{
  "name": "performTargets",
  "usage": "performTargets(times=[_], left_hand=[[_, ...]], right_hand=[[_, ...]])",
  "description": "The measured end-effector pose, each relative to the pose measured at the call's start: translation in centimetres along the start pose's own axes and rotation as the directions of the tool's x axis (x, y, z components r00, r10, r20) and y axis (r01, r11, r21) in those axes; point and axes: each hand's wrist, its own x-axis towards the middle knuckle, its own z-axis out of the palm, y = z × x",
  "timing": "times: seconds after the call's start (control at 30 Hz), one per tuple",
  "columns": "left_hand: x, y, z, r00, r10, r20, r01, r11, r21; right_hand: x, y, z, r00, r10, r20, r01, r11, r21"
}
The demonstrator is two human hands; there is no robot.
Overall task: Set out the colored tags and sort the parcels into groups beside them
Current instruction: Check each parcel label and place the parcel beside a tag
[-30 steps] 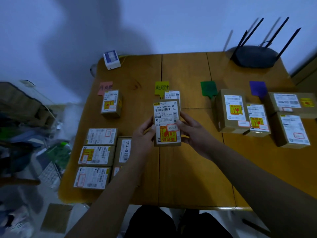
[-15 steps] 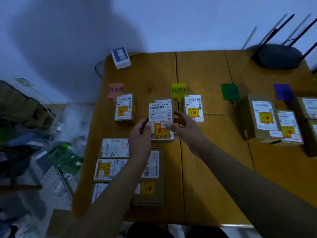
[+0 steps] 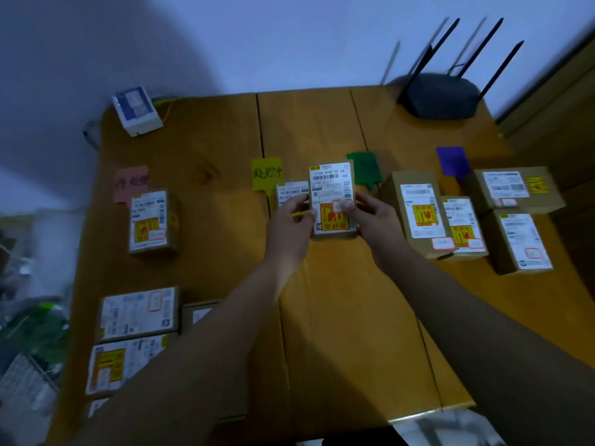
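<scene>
Holding one small parcel [image 3: 333,199] label-up in both hands [image 3: 291,220], the person brings it beside the yellow tag [image 3: 266,174] to join that group.

We cannot read the blurred labels. The held parcel [image 3: 332,201] hides part of the parcel [image 3: 291,194] beside the yellow tag [image 3: 266,174]. Left forearm [image 3: 180,365] covers the near-left parcels [image 3: 199,317].

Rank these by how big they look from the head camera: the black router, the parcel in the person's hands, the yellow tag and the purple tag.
1. black router
2. held parcel, although it sits nearer the camera than the router
3. yellow tag and purple tag: they look alike, so no ranking between them
</scene>
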Motion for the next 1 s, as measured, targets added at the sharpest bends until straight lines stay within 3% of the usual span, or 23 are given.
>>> performTargets(times=[0.17, 0.33, 0.47, 0.6, 0.7, 0.8, 0.9, 1.0], left_hand=[[2.7, -0.2, 3.9, 0.996, -0.014, -0.088, 0.030, 0.982, 0.187], [4.6, -2.1, 2.6, 0.914, -0.094, -0.396, 0.218, 0.934, 0.282], [4.5, -4.2, 1.5, 0.918, -0.250, -0.308, 0.303, 0.943, 0.140], [4.0, -5.0, 1.3, 0.931, -0.240, -0.276, 0.273, 0.958, 0.089], [2.8, -4.5, -0.3, 0.931, -0.200, -0.305, 0.238, 0.967, 0.091], [0.4, -4.3, -4.5, 0.945, -0.085, -0.316, 0.121, 0.988, 0.095], [-3.4, -5.1, -11.7, 0.935, 0.031, -0.352, 0.035, 0.983, 0.181], [-7.4, -7.6, -19.7, 0.894, 0.122, -0.431, 0.063, 0.919, 0.390]], right_hand=[[4.6, 0.8, -1.9, 1.000, 0.029, -0.005, -0.029, 0.999, -0.028], [8.3, 2.6, -1.5, 0.991, 0.130, 0.031, -0.126, 0.986, -0.110], [9.2, 3.8, -1.0, 0.974, 0.207, 0.092, -0.196, 0.973, -0.119], [8.8, 4.6, -0.9, 0.977, 0.196, 0.090, -0.177, 0.967, -0.183], [7.9, 4.3, -0.5, 0.996, 0.063, -0.066, -0.083, 0.926, -0.369], [5.1, 3.4, 1.1, 0.958, -0.224, -0.179, 0.113, 0.869, -0.482], [1.0, 2.6, 5.0, 0.924, -0.371, -0.095, 0.300, 0.855, -0.423], [-2.8, 2.6, 10.3, 0.937, -0.343, 0.067, 0.344, 0.870, -0.354]])
